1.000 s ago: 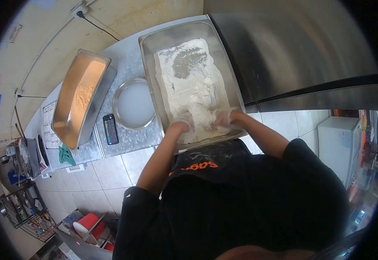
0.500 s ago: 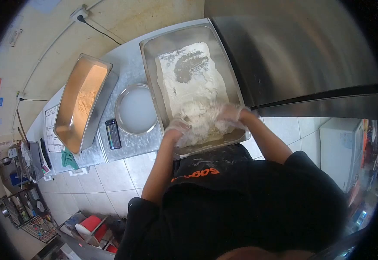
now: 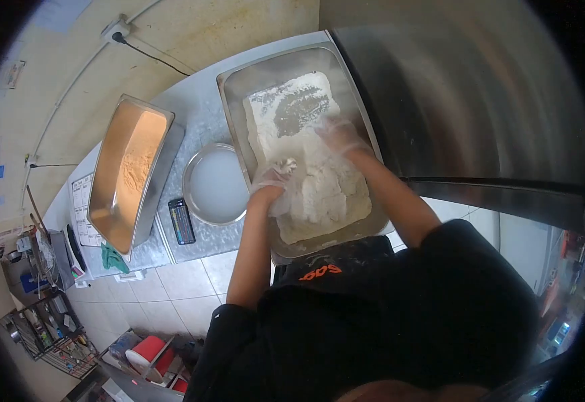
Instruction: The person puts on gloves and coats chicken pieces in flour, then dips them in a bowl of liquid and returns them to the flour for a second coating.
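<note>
Reaching into the big tray (image 3: 235, 127) with both arms, you've got clear gloves on, and both hands are down at the flour (image 3: 326, 191). Your left hand (image 3: 274, 182) is by the tray's left side with the fingers looking a bit curled, and there are some pale clumpy bits right at the fingertips, but I can't tell if you're actually gripping any. Your right hand (image 3: 338, 136) is farther up near the right wall, pretty blurry, so no clue how open it is or whether it's got hold of anything. The flour's piled thick and lumpy in the half nearest you, then thins out toward the far end around a patch of bare metal. The tray's on the worktop (image 3: 202, 94), right beside that steel panel (image 3: 453, 100). Just left of it you've got a round bowl (image 3: 217, 184) with something whitish in it, then a phone (image 3: 181, 221) lying near the bowl, and a deep pan (image 3: 132, 167) of orangey powder past that. Green cloth (image 3: 113, 258) is down by the pan's near end, at the worktop's edge, and a printed sheet (image 3: 85, 211) sits to the pan's left.
</note>
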Demonstrator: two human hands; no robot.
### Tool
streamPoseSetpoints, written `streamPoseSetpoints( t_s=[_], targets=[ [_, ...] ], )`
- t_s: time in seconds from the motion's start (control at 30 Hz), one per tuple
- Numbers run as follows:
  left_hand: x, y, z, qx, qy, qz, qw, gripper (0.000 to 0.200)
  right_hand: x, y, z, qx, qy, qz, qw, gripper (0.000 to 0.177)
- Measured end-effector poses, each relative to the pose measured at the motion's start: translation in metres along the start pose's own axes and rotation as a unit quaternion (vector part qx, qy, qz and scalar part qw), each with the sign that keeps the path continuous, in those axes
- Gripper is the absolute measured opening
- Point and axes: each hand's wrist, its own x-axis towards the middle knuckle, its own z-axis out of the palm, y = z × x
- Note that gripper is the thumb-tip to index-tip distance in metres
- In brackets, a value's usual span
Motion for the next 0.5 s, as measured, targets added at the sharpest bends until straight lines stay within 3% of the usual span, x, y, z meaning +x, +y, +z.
streamPoseSetpoints(
  t_s=[0.03, 0.07, 0.1, 0.2, 0.27, 0.33, 0.4, 0.47, 0.5],
  targets=[
    [0.004, 0.010, -0.007, -0.001, -0.003, -0.002, 1.000, 0.039, 0.018, -0.001, 0.015, -0.109, 0.117, -0.038, 0.986, 0.055],
    [0.010, 0.023, -0.018, 0.077, 0.032, 0.031, 0.996, 0.039, 0.027, -0.006, 0.023, -0.215, 0.232, -0.074, 0.946, 0.054],
    [0.022, 0.035, -0.030, 0.156, 0.070, 0.068, 0.983, 0.038, 0.031, -0.006, 0.025, -0.213, 0.234, -0.073, 0.946, 0.054],
    [0.091, 0.027, -0.055, 0.208, 0.108, 0.047, 0.971, 0.039, 0.003, -0.027, 0.039, -0.094, 0.024, -0.146, 0.985, 0.050],
    [0.100, 0.041, -0.078, 0.192, 0.120, 0.026, 0.974, 0.040, -0.014, -0.044, 0.033, -0.014, -0.120, -0.188, 0.975, 0.048],
    [0.104, 0.054, -0.091, 0.175, 0.133, 0.001, 0.976, 0.041, -0.005, -0.056, 0.000, -0.068, 0.033, -0.195, 0.978, 0.045],
    [0.108, 0.052, -0.094, 0.172, 0.168, 0.045, 0.970, 0.042, 0.064, -0.043, -0.035, -0.077, 0.160, 0.058, 0.982, 0.047],
    [0.132, 0.032, -0.094, 0.185, 0.185, 0.052, 0.964, 0.042, 0.129, 0.001, -0.045, -0.091, 0.377, 0.066, 0.919, 0.044],
    [0.140, 0.026, -0.094, 0.198, 0.202, 0.066, 0.957, 0.043, 0.151, 0.006, -0.026, -0.091, 0.376, 0.066, 0.920, 0.044]
  ],
)
